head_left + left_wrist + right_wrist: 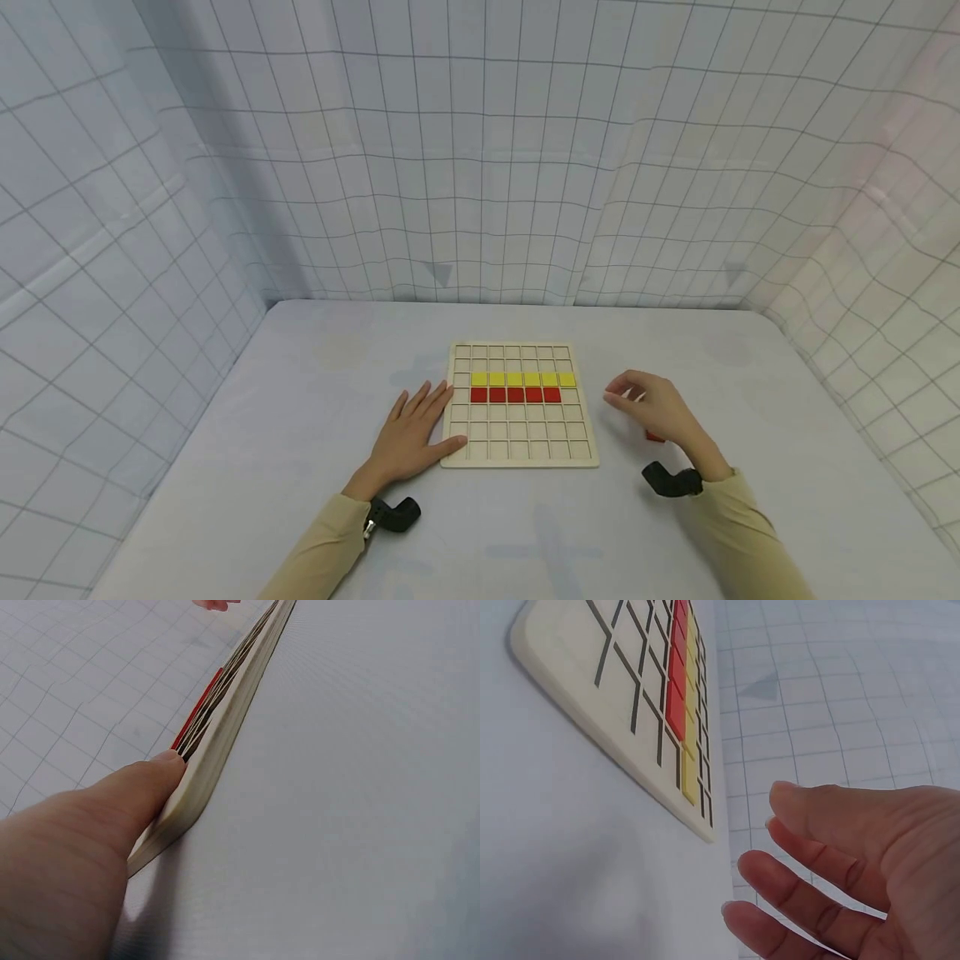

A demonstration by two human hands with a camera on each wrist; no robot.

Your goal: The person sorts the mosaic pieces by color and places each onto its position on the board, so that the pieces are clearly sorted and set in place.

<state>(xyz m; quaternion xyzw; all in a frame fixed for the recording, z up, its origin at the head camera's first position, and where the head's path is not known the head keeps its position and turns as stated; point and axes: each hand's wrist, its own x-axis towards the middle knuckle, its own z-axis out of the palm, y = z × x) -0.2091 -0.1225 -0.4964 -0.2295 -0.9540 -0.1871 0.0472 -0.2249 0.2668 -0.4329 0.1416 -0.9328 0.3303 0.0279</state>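
A cream square grid board (519, 465) lies flat on the table. Across it run a row of yellow tiles (515, 379) and, just nearer, a row of red tiles (516, 395). The yellow row reaches the rightmost column, while the red row stops one cell short. My left hand (405, 437) lies spread at the board's left edge, thumb resting on the near left corner. To the right of the board, my right hand (652, 407) hovers with loosely bent fingers. The right wrist view shows nothing between its thumb and fingers (780, 881). Below this hand a red piece (656, 436) shows, partly hidden.
A white table (247, 492) carries the board. White cloth with a dark grid pattern (480, 167) hangs behind the table and along both sides. A black wrist camera (397, 515) sits on the left wrist, another black camera (671, 481) on the right.
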